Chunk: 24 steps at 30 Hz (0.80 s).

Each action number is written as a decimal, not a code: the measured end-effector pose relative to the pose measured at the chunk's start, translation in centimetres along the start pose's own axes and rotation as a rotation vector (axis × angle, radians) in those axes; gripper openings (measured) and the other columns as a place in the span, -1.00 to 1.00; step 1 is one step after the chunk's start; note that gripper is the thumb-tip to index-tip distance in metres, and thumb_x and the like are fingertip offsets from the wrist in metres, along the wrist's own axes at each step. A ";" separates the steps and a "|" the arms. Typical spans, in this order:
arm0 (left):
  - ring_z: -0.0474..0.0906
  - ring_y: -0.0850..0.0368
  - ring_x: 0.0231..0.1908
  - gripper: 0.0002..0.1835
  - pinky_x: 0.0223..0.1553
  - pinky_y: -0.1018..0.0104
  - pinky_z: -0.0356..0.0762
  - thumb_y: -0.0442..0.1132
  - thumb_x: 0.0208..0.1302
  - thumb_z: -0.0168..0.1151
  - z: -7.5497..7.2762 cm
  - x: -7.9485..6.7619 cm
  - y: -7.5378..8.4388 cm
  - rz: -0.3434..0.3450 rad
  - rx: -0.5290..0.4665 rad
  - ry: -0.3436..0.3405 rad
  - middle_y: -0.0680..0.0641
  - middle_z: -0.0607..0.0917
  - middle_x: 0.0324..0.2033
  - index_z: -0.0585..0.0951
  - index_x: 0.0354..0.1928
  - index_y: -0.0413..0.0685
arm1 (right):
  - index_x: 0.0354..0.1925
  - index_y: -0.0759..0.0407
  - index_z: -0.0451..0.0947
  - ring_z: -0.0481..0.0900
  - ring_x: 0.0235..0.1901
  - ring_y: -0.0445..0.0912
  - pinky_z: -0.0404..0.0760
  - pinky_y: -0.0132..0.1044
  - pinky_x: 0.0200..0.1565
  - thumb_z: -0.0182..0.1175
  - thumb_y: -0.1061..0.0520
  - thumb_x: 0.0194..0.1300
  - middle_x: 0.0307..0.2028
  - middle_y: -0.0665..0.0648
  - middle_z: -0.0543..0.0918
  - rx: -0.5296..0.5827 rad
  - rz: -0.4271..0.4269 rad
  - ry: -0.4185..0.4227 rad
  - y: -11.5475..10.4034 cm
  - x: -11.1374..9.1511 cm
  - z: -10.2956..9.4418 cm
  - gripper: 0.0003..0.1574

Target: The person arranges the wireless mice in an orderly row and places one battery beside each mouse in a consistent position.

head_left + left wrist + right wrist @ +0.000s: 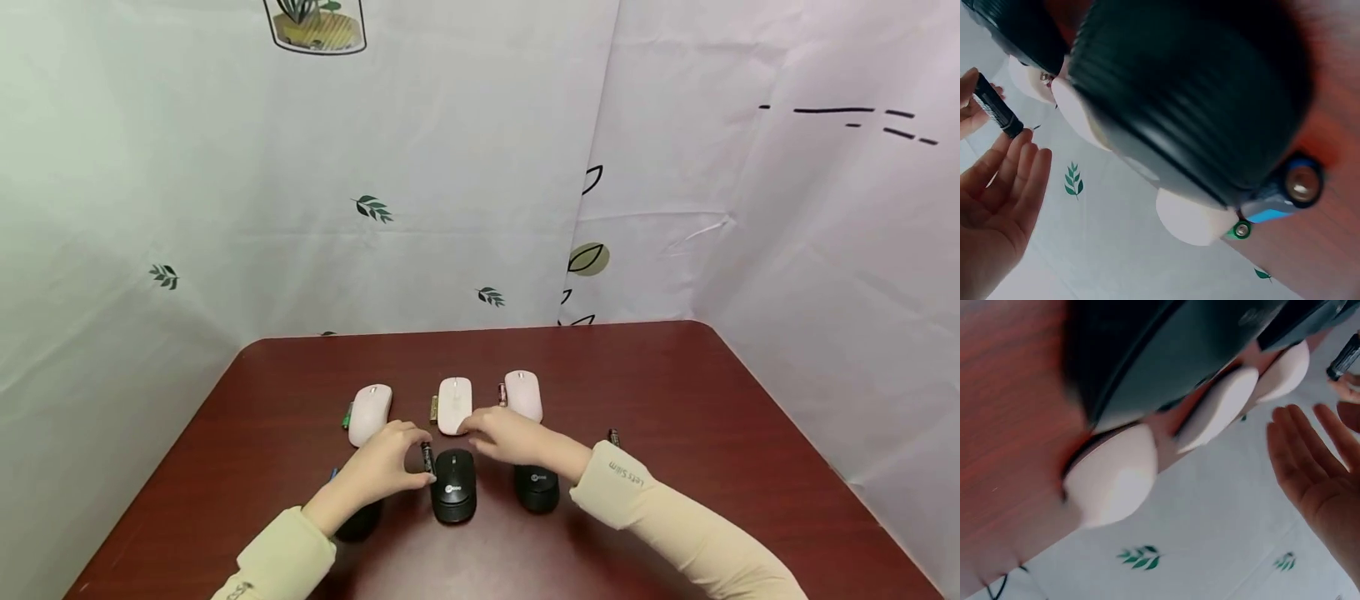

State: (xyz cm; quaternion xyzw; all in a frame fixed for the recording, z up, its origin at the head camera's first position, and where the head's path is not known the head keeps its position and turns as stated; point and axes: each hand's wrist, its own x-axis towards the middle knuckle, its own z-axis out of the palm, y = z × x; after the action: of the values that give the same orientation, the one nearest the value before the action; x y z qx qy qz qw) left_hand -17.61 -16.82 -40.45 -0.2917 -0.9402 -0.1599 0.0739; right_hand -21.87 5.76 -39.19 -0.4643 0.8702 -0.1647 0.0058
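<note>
My left hand (386, 462) pinches a black battery (427, 458) upright between thumb and fingertips, right at the left side of the middle black mouse (453, 479). In the left wrist view the same battery (996, 105) spans the gap between thumb and fingers. My right hand (510, 435) holds nothing; its fingers are loosely extended beside the lower edge of the middle white mouse (454, 400), as the right wrist view also shows with the open palm (1322, 481). The right black mouse (537, 490) is partly hidden under the right wrist, the left black mouse (360, 523) under the left.
Left and right white mice (371, 412) (523, 392) stand in the back row. Beside the white mice lie a green battery (347, 417), a gold battery (434, 409) and a pinkish battery (502, 395). Another dark battery (613, 437) lies by the right sleeve. A cloth wall borders the table.
</note>
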 end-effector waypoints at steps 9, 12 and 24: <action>0.48 0.14 -0.28 -0.50 -0.29 0.28 0.51 -0.07 -0.24 0.54 0.5 -0.5 0.2 -0.018 0.137 -0.040 0.04 0.64 -0.30 0.64 -0.18 -0.09 | 0.07 0.08 0.55 0.56 0.03 -0.17 0.52 -0.34 0.03 0.33 0.04 0.13 0.02 0.04 0.62 -0.114 0.012 -0.221 -2.2 0.6 1.8 -0.49; 0.48 0.11 -0.30 -0.50 -0.33 0.26 0.50 -0.08 -0.25 0.54 0.6 -0.4 0.2 -0.027 0.156 -0.056 0.02 0.62 -0.31 0.63 -0.19 -0.10 | 0.05 0.07 0.57 0.58 0.00 -0.21 0.52 -0.36 0.01 0.35 0.01 0.10 0.00 0.01 0.64 -0.130 0.006 -0.235 -2.5 0.8 1.9 -0.48; 0.50 0.04 -0.36 -0.55 -0.42 0.13 0.50 -0.15 -0.29 0.57 2.1 -0.3 1.0 -0.147 0.146 -0.141 -0.02 0.60 -0.41 0.66 -0.27 -0.17 | -0.04 0.06 0.63 0.63 -0.13 -0.25 0.55 -0.46 -0.11 0.36 -0.05 0.04 -0.13 -0.07 0.70 -0.152 0.057 -0.276 -3.3 1.3 2.0 -0.52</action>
State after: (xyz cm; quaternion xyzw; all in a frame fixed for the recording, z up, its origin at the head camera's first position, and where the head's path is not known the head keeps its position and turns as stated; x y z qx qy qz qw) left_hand -16.85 -15.48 -42.24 -0.2266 -0.9710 -0.0748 0.0167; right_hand -19.62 2.50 -39.94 -0.4567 0.8839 -0.0326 0.0950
